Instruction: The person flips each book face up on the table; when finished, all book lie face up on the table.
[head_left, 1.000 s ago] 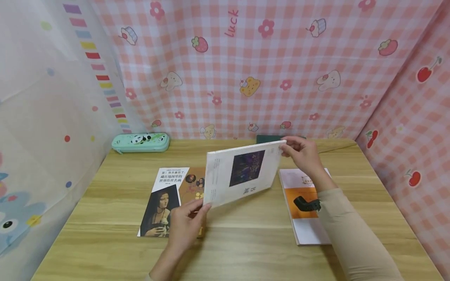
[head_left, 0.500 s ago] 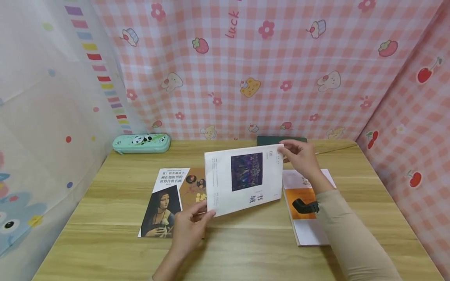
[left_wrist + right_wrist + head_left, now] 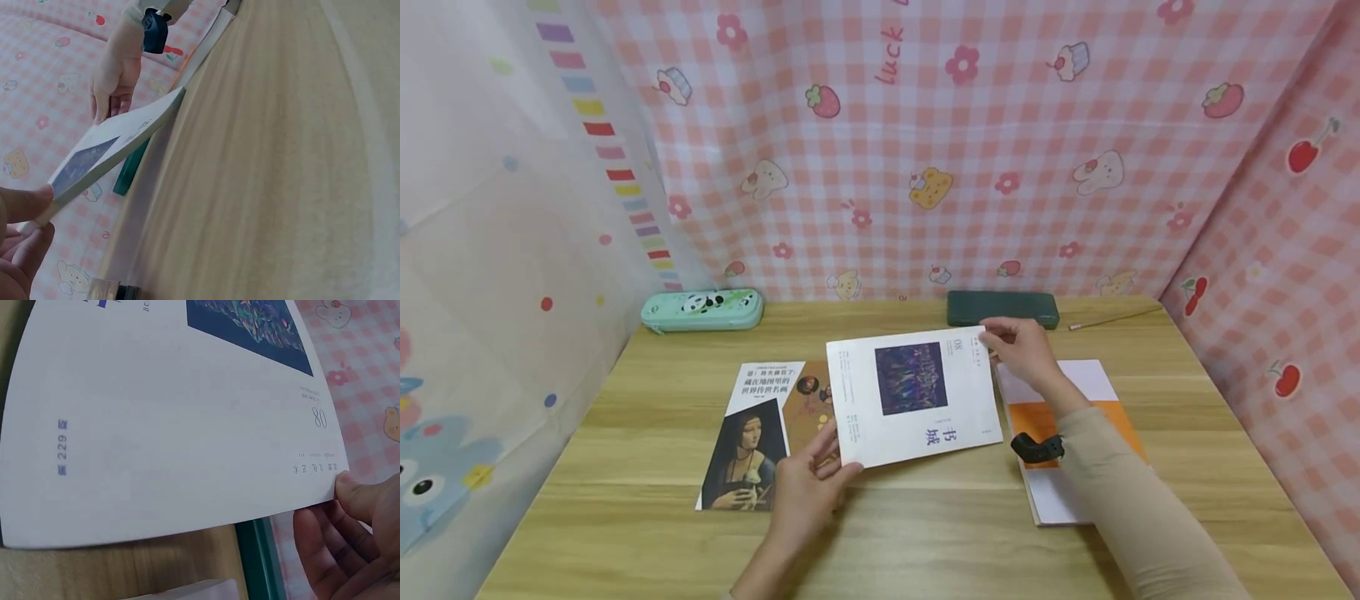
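Both hands hold a thin white book (image 3: 917, 379) with a dark square picture on its cover, turned sideways and tilted above the table. My left hand (image 3: 808, 492) pinches its lower left corner between thumb and fingers. At the upper right corner, my right hand (image 3: 1022, 354) grips it, thumb on the cover and fingers beneath, as the right wrist view shows. The left wrist view shows the book's edge (image 3: 119, 165) raised off the wood. Partly behind the left hand lies a book with a painted portrait (image 3: 745, 450). Below the right forearm lies a white book with an orange band (image 3: 1045, 417).
A mint pencil case (image 3: 703, 311) with pandas lies at the back left of the wooden table (image 3: 917, 533). Along the back edge are a dark green case (image 3: 1000, 307) and a thin stick (image 3: 1112, 318). Checked cloth (image 3: 865, 150) hangs behind.
The white book has come down and tipped flatter, its cover now facing more upward. Both hands moved with it, the right one lower and slightly left, uncovering more of the green case.
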The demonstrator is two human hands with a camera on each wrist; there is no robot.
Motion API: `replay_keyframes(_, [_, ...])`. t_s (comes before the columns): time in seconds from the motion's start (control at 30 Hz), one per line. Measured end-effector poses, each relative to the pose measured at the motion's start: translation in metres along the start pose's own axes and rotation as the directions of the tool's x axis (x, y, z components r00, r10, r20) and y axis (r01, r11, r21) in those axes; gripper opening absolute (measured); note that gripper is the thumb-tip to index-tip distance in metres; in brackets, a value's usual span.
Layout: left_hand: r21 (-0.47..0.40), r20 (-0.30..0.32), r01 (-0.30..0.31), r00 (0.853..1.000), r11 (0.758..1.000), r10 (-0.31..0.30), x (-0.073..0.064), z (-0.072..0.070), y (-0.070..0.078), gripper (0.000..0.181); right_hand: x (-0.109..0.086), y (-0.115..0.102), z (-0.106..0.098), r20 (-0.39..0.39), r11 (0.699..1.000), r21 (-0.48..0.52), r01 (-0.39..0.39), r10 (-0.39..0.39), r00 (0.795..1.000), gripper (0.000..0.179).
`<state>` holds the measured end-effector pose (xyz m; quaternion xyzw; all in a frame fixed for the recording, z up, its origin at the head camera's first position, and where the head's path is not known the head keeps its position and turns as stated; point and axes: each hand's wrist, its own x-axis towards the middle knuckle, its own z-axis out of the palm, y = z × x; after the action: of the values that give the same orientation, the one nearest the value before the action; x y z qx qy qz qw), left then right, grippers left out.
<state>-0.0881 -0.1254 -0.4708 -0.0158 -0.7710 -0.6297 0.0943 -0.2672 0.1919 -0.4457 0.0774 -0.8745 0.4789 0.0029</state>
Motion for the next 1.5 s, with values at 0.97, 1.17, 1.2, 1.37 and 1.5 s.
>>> replay_keyframes(0.97, [0.452, -0.022, -0.034, 0.999, 0.891, 0.05, 0.015, -0.005, -0.006, 0.052, -0.019, 0.009, 0.019, 0.328, 0.957, -0.243, 0.16, -0.075, 0.942, 0.023])
replay_keyframes(1.17, [0.452, 0.001, -0.096, 0.994, 0.887, 0.107, 0.035, -0.015, -0.014, 0.046, -0.033, 0.004, 0.013, 0.383, 0.955, -0.251, 0.157, -0.051, 0.922, 0.026])
replay_keyframes(1.2, [0.45, 0.007, -0.093, 0.995, 0.888, 0.1, 0.038, -0.017, -0.016, 0.044, -0.035, 0.003, 0.012, 0.393, 0.955, -0.255, 0.152, -0.042, 0.919, 0.026])
replay_keyframes(1.37, [0.41, 0.028, -0.034, 0.999, 0.912, 0.025, 0.054, -0.022, -0.024, 0.043, -0.047, -0.002, 0.007, 0.415, 0.952, -0.283, 0.117, 0.011, 0.91, 0.042])
replay_keyframes(1.5, [0.37, 0.032, 0.001, 0.999, 0.929, -0.014, 0.064, -0.024, -0.029, 0.048, -0.055, -0.004, 0.004, 0.406, 0.946, -0.305, 0.111, 0.024, 0.914, 0.047])
